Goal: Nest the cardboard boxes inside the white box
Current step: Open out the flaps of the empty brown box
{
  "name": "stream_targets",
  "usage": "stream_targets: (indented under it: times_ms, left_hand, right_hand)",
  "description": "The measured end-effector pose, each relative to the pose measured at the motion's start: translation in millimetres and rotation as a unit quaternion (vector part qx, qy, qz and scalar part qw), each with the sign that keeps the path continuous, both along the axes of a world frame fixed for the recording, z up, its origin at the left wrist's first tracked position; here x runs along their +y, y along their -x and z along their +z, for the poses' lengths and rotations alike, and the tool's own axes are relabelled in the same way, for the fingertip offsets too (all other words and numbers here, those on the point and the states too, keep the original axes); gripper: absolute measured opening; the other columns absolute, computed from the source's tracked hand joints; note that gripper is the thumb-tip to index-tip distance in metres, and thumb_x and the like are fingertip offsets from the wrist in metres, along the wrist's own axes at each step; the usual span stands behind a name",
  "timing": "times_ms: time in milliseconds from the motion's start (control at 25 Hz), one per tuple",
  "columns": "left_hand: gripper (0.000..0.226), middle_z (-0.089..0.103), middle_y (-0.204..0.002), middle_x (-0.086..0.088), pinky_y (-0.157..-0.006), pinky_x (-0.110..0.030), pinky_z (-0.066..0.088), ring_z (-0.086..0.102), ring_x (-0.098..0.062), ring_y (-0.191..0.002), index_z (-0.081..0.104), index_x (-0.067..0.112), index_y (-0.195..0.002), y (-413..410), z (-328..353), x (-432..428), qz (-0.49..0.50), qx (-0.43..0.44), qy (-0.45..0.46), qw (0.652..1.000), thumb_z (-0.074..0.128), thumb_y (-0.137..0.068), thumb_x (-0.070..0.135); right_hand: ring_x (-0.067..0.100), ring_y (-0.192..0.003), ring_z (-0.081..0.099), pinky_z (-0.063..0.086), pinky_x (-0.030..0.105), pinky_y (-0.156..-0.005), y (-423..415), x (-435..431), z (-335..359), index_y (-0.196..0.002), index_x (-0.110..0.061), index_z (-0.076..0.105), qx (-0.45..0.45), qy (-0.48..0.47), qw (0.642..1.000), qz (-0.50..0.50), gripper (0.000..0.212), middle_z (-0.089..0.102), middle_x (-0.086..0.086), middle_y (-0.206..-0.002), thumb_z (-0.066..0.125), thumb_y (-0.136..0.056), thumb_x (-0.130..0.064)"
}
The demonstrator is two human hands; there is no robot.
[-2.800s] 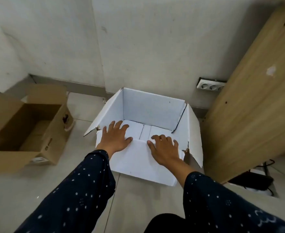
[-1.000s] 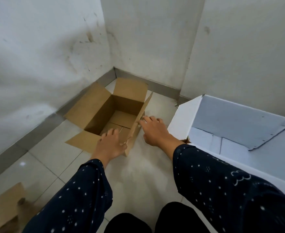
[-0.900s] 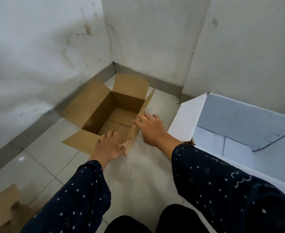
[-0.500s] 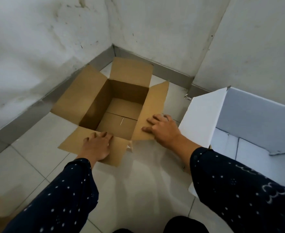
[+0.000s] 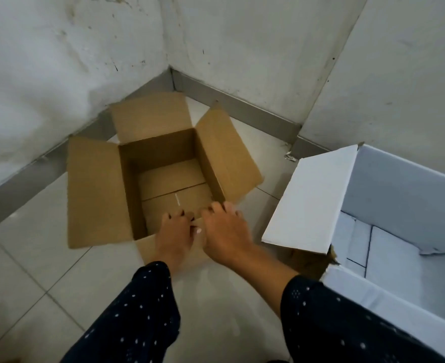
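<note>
Both hands on the near rim of an open cardboard box, by the white box.

Left hand (image 5: 173,238) and right hand (image 5: 224,233) side by side, fingers curled over the near wall of the cardboard box (image 5: 161,176), pinching it. Empty, thin, probably light but floppy at the flaps; better gripped by opposite walls. White box (image 5: 389,189) open at three o'clock on the floor (image 5: 32,271). No legible labels.

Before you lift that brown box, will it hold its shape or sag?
Probably light: the brown box looks empty. Its four flaps stand open and will likely flop, perhaps catching the white box rim. With both the left hand and right hand on the near edge, it may tilt.
</note>
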State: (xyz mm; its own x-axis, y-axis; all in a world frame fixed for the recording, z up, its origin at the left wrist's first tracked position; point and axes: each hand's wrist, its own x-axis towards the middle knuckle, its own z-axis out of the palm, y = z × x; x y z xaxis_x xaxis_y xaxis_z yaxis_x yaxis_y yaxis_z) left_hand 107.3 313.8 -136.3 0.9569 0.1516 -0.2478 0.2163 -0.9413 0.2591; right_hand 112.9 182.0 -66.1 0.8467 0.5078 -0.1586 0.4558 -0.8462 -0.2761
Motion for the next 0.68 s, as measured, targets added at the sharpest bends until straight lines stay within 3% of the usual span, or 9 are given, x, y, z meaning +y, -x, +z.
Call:
stream_targets:
  times_ms: [120, 160, 240, 280, 360, 440, 520, 600, 680]
  left_hand:
    - [0.015, 0.067, -0.106, -0.007, -0.088, -0.040, 0.050, 0.061, -0.027, -0.103, 0.064, 0.022, -0.100, -24, 7, -16, 0.096, 0.006, 0.248, 0.964, 0.053, -0.092, 0.015]
    - [0.017, 0.066, -0.108, -0.007, -0.085, -0.037, 0.050, 0.061, -0.025, -0.105, 0.063, 0.021, -0.103, -29, 15, -14, 0.117, 0.009, 0.281, 0.952, 0.051, -0.093, 0.013]
    - [0.023, 0.060, -0.120, -0.006, -0.087, -0.033, 0.046, 0.055, -0.021, -0.111, 0.059, 0.022, -0.115, -33, 31, 7, 0.103, -0.032, 0.190, 0.976, 0.051, -0.094, 0.017]
    - [0.028, 0.055, -0.129, -0.006, -0.097, -0.039, 0.044, 0.049, -0.025, -0.121, 0.056, 0.024, -0.120, -32, 38, 23, 0.091, -0.049, 0.083, 0.991, 0.053, -0.092, 0.022]
    - [0.045, 0.031, -0.152, -0.010, -0.113, -0.063, 0.020, 0.021, -0.040, -0.142, 0.047, 0.029, -0.132, -23, 44, 70, 0.100, 0.008, -0.092, 0.991, 0.056, -0.088, 0.036]
    - [0.075, 0.006, -0.160, -0.014, -0.113, -0.070, 0.009, 0.001, -0.048, -0.144, 0.028, 0.029, -0.145, -10, 29, 119, 0.190, 0.118, -0.084, 0.971, 0.052, -0.081, 0.060]
    - [0.101, 0.009, -0.160, -0.018, -0.112, -0.067, 0.019, 0.007, -0.047, -0.145, 0.018, 0.028, -0.150, 6, 8, 142, 0.257, 0.146, -0.014, 0.955, 0.044, -0.066, 0.080]
    - [0.098, 0.014, -0.158, -0.020, -0.113, -0.060, 0.026, 0.009, -0.043, -0.145, 0.022, 0.021, -0.149, 20, -6, 131, 0.268, 0.119, 0.027, 0.956, 0.049, -0.073, 0.076]
    - [0.088, 0.007, -0.159, -0.018, -0.112, -0.057, 0.030, 0.012, -0.042, -0.145, 0.027, 0.025, -0.148, 23, -4, 105, 0.252, 0.077, 0.061, 0.963, 0.055, -0.077, 0.068]
  right_hand:
    - [0.030, -0.120, 0.041, 0.045, 0.041, -0.095, 11, -5, -25, -0.145, -0.026, 0.028, 0.115, -0.082, 0.982, -0.128, 0.059, 0.039, 0.011, -0.135, 0.050, -0.091, -0.021]
    - [0.031, -0.120, 0.041, 0.045, 0.042, -0.096, 13, -6, -30, -0.148, -0.032, 0.022, 0.132, -0.095, 0.976, -0.142, 0.062, 0.038, 0.011, -0.134, 0.048, -0.092, -0.023]
    - [0.033, -0.125, 0.039, 0.043, 0.047, -0.098, 18, -1, -34, -0.148, -0.041, 0.017, 0.099, -0.076, 0.985, -0.118, 0.059, 0.034, 0.011, -0.140, 0.044, -0.096, -0.038]
    - [0.035, -0.131, 0.034, 0.039, 0.054, -0.100, 22, 5, -35, -0.146, -0.045, 0.020, 0.075, -0.052, 0.992, -0.088, 0.056, 0.028, 0.011, -0.147, 0.041, -0.094, -0.051]
    - [0.042, -0.143, 0.013, 0.022, 0.071, -0.105, 33, 19, -37, -0.144, -0.046, 0.027, 0.083, 0.013, 0.996, -0.025, 0.068, 0.013, 0.006, -0.158, 0.031, -0.083, -0.077]
    - [0.044, -0.145, -0.012, 0.001, 0.079, -0.102, 42, 27, -44, -0.142, -0.038, 0.040, 0.115, 0.086, 0.990, 0.013, 0.088, 0.007, 0.004, -0.161, 0.028, -0.071, -0.088]
    - [0.044, -0.143, -0.026, -0.004, 0.079, -0.101, 44, 27, -55, -0.137, -0.026, 0.050, 0.117, 0.127, 0.985, 0.021, 0.092, 0.012, 0.007, -0.161, 0.032, -0.072, -0.087]
    - [0.044, -0.141, -0.029, -0.002, 0.077, -0.105, 36, 23, -62, -0.135, -0.019, 0.051, 0.102, 0.140, 0.985, 0.026, 0.087, 0.016, 0.011, -0.161, 0.035, -0.077, -0.082]
    - [0.045, -0.141, -0.029, 0.000, 0.075, -0.108, 18, 17, -64, -0.136, -0.017, 0.048, 0.087, 0.150, 0.984, 0.034, 0.084, 0.015, 0.013, -0.161, 0.035, -0.081, -0.078]
